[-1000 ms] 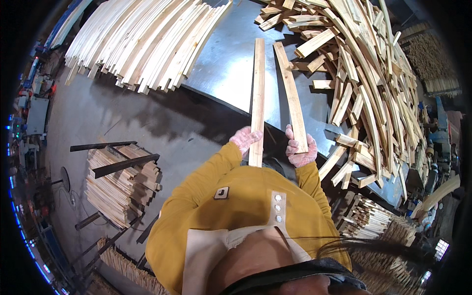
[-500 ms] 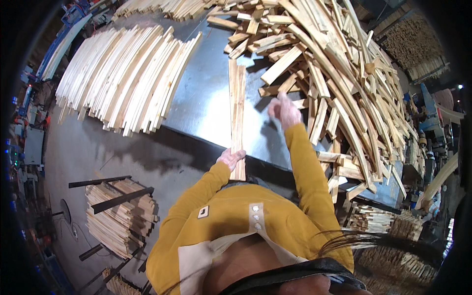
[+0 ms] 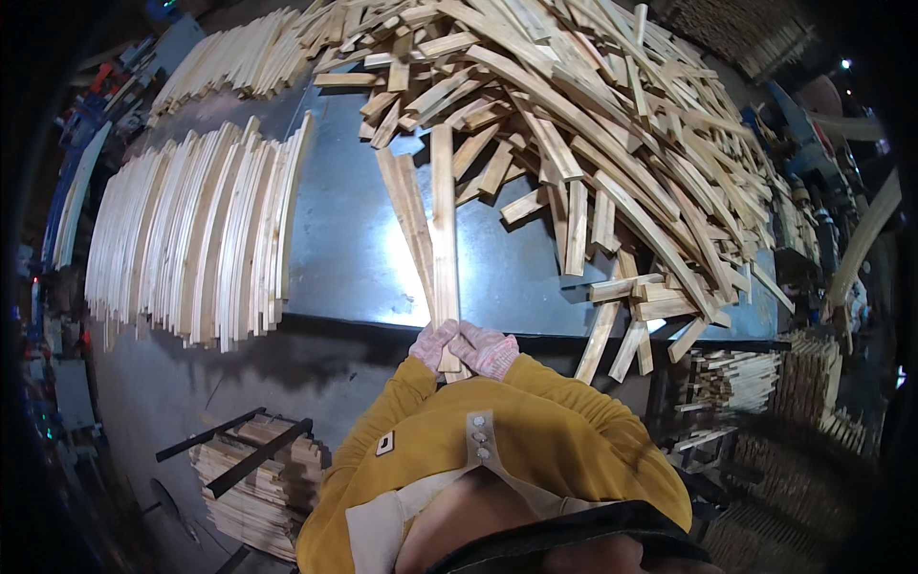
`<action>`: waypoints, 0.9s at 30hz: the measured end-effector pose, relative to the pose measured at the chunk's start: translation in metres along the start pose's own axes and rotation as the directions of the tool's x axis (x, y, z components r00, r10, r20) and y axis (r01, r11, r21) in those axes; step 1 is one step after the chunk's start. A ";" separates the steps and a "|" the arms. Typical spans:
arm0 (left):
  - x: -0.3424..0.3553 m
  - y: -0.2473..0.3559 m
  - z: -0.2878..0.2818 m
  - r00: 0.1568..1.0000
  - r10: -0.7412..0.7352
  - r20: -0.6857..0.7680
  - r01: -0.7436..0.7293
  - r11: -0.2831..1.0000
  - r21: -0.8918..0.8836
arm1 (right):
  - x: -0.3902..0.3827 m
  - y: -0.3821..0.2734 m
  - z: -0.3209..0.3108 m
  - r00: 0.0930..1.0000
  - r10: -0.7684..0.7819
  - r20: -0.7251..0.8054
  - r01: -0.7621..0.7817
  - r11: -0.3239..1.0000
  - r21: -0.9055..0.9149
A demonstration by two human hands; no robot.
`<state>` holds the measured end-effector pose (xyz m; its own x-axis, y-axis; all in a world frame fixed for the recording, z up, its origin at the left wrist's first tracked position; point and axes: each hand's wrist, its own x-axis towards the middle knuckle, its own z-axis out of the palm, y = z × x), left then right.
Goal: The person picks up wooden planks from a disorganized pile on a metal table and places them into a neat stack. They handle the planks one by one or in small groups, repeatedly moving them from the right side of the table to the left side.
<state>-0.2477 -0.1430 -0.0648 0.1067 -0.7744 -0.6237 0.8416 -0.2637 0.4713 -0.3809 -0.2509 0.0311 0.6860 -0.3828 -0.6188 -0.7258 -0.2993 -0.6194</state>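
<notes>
Both my hands, in pale pinkish gloves, are together at the table's front edge, close to my body. My left hand (image 3: 433,346) is closed around the near ends of a few wooden strips. Against it on the right, my right hand (image 3: 485,349) grips the near end of the lighter wooden strip (image 3: 443,210). That strip points straight away from me over the metal table (image 3: 335,239). Just left of it, darker wooden strips (image 3: 409,215) fan out at a slant, their near ends in my left hand. My fingertips are partly hidden behind one another.
A big jumbled heap of wooden strips (image 3: 593,124) covers the table's back and right side, some ends overhanging the front edge. Neatly aligned strips (image 3: 191,230) lie at the left. Below left, a black-barred rack (image 3: 253,469) holds stacked wood. More stacked strips (image 3: 732,380) stand below right.
My right hand has come from the heap back to my left hand, bringing a lighter strip alongside the others. The held strips have spread apart, and the view has shifted.
</notes>
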 end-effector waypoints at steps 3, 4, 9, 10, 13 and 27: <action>0.042 -0.030 -0.041 0.992 -0.075 0.097 0.095 0.972 -0.217 | 0.016 0.034 -0.059 0.954 -0.116 -0.276 0.023 0.947 -0.321; 0.023 -0.012 -0.009 0.998 -0.058 -0.034 0.056 0.997 -0.055 | 0.021 0.055 -0.100 0.816 -0.190 -0.546 0.021 0.953 -0.301; 0.001 0.002 -0.023 0.996 0.049 0.081 -0.048 0.999 -0.017 | 0.015 0.153 -0.305 0.501 -0.142 -0.854 -0.338 0.876 -0.344; -0.007 0.007 -0.030 0.997 0.008 0.077 -0.007 1.000 -0.011 | 0.017 0.159 -0.317 0.612 -0.043 -0.790 -0.347 0.883 -0.317; -0.004 -0.018 -0.095 0.942 0.299 0.153 -0.320 0.937 0.138 | 0.041 0.151 -0.333 0.771 0.136 -0.622 -0.413 0.850 -0.326; -0.053 0.066 -0.056 0.544 0.486 -0.684 0.592 0.355 0.723 | -0.025 0.199 -0.266 0.643 -0.172 -0.746 -0.295 0.843 -0.449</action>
<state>-0.1684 -0.0871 -0.0359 0.8292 -0.1555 -0.5370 -0.0204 -0.9683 0.2489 -0.5564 -0.5334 0.0513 0.5277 -0.8466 0.0690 -0.8377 -0.5321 -0.1225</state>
